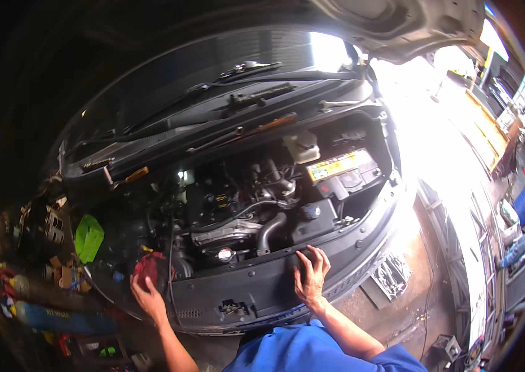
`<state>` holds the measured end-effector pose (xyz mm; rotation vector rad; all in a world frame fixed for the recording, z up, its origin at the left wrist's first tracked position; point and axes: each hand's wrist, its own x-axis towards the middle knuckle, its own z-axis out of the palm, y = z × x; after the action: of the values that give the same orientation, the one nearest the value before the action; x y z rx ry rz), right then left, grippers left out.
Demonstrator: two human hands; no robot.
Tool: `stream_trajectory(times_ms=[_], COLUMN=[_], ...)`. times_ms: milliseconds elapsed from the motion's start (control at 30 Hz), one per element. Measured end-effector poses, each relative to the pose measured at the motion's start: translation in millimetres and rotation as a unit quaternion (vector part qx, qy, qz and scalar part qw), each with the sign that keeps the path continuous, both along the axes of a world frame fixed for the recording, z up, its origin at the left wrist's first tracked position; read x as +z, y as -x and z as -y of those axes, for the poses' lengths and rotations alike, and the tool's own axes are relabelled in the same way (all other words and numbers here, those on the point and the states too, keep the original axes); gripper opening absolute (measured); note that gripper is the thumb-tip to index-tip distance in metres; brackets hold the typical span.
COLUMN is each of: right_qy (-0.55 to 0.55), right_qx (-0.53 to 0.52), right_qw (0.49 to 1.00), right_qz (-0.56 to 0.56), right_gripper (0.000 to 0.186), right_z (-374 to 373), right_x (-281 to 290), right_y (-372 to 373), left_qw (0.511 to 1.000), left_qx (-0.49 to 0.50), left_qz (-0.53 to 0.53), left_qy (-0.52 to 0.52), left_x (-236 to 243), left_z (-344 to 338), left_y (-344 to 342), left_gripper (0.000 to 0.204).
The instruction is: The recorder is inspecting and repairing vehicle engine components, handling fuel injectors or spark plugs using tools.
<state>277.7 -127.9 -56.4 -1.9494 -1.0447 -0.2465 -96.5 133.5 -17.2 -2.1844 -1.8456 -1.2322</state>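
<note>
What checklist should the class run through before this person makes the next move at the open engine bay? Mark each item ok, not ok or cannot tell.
1. Hood raised above the bay: ok.
2. Right hand flat on the front panel, holding nothing: ok.
3. Left hand on the red rag at the bay's left corner: ok.
4. Radiator cap seated: ok, it looks in place.
5. Battery terminals covered: cannot tell.
6. Engine cool enough to touch: cannot tell.
</note>
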Motion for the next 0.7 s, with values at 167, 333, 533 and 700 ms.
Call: stream_trajectory(times_ms=[167,333,533,700], right_qy=[0.003,0.018,0.095,0.104], right_qx=[-0.056,-0.091,-0.106,-0.085], right_qw=[0.998,0.996,0.990,0.991], right_qz=[-0.001,0.002,0.012,0.027], right_gripper=[0.051,0.045,0.034,0.032], right_z=[7,-17,-29,-26], right_x=[12,14,2,-11], right_y=[-70,-127,-136,-142], left_qw=[1.000,1.000,0.996,0.991], left_qx=[-0.015,-0.019,-0.080,-0.132], left_qz=[0.015,0.022,-0.004,-0.003], left_qy=[-0.021,0.000,-0.027,-0.016], left_x=[14,5,-3,-8], left_z=[71,117,115,98], left_y=[-37,-65,-79,-99], left_gripper=[0.034,0.033,0.009,0.011])
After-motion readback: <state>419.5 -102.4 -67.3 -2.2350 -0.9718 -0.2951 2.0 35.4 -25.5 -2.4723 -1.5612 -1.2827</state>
